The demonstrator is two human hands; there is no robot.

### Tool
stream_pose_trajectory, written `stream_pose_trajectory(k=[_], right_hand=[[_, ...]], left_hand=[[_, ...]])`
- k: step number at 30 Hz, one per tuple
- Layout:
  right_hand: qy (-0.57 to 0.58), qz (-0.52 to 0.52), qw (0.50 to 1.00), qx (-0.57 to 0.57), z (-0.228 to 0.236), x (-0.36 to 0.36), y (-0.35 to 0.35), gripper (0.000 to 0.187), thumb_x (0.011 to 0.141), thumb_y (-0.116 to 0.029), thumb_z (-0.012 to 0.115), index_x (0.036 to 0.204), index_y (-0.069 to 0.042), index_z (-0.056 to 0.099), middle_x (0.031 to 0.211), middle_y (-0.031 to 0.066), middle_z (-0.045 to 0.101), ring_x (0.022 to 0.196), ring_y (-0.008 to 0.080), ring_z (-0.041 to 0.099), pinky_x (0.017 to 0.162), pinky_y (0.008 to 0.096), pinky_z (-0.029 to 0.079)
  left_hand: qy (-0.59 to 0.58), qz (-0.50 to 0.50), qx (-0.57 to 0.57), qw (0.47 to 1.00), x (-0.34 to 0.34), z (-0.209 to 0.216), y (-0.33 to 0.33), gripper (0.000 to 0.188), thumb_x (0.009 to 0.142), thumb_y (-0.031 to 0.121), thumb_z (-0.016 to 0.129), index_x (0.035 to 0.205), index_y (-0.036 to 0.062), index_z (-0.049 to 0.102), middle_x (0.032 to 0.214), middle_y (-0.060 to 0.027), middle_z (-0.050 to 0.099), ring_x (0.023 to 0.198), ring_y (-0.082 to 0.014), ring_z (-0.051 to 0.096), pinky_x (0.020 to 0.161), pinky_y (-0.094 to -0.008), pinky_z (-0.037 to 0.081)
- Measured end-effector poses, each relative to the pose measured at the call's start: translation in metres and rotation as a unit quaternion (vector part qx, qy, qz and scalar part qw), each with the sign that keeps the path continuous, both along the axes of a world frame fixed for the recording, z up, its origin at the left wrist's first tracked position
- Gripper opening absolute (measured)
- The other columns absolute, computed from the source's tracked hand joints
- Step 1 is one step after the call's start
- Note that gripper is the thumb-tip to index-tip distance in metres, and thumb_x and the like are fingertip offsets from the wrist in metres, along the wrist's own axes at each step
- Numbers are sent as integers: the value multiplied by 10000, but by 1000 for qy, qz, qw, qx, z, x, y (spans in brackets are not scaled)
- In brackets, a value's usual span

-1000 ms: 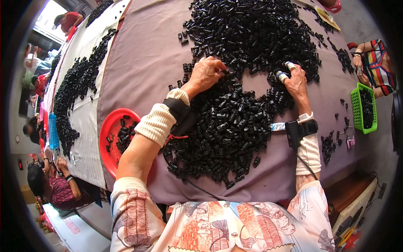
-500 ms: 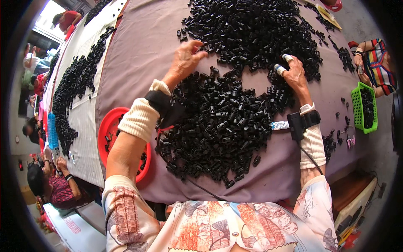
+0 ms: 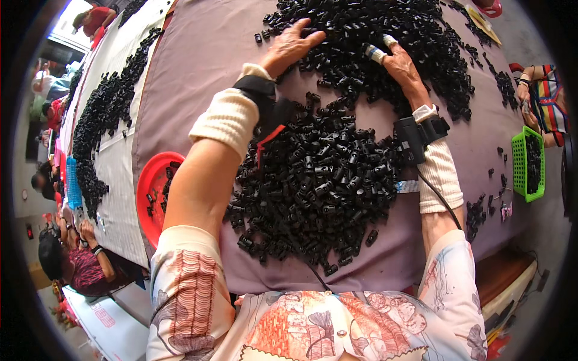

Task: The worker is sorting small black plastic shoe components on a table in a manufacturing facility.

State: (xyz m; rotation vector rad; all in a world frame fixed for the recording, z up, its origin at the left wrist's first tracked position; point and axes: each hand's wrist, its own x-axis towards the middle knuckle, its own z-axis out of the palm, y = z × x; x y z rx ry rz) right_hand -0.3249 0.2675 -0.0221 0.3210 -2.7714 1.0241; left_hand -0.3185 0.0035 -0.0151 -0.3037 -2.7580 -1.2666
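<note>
Two joined heaps of small black cylindrical plastic parts lie on the cloth-covered table (image 3: 198, 78). My left hand (image 3: 292, 47) reaches over the left edge of the far heap (image 3: 367, 24), thumb and fingers apart and holding nothing that I can see. On the same heap, further right, my right hand (image 3: 397, 60) has its fingers spread, with white wraps on two of them. No part shows in its grasp. The near heap (image 3: 319, 174) lies between my forearms. Both wrists carry black strapped devices over cream knitted cuffs.
A red basin (image 3: 158, 165) with a few black parts stands left of my left arm. At the right edge is a green basket (image 3: 528, 162) of black parts, beside a person in a striped top. More people sit along another table (image 3: 117, 198) at the left.
Both hands have moved further away onto the far heap. My left hand has also shifted right, and my right hand slightly left.
</note>
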Motion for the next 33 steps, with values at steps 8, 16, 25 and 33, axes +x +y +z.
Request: stream_pose_trajectory(k=[8, 16, 25, 33], right_hand=[[-35, 116, 987, -106, 8, 26, -49, 573, 738, -415, 692, 1150, -34, 577, 1087, 195, 618, 1036, 295, 592, 891, 332, 451], [-172, 221, 948, -151, 31, 105, -80, 543, 726, -352, 682, 1139, -18, 569, 1028, 192, 629, 950, 250, 608, 834, 326, 454], [-66, 278, 949, -130, 56, 171, -84, 556, 721, -345, 668, 1131, 9, 542, 1035, 216, 564, 991, 360, 536, 864, 402, 421], [-75, 404, 909, -66, 68, 200, -81, 524, 728, -276, 692, 1147, -11, 524, 1143, 178, 526, 1094, 334, 470, 938, 395, 392]], left_hand=[[193, -242, -256, 916, 25, 10, 12, 470, 848, 7, 431, 1307, 94, 384, 1260, -182, 450, 1077, -335, 503, 918, -354, 411], [-49, -153, -70, 985, 125, 41, -11, 479, 928, 404, 444, 1181, 0, 492, 1058, -131, 570, 998, -202, 513, 884, -297, 381], [-103, -78, 46, 991, 197, 57, -17, 408, 877, 336, 573, 1154, 45, 500, 923, -125, 602, 834, -191, 556, 748, -318, 439], [-129, -105, 45, 985, 244, 76, -32, 351, 863, 289, 603, 1101, 35, 556, 1016, -106, 602, 951, -194, 547, 833, -318, 420]])
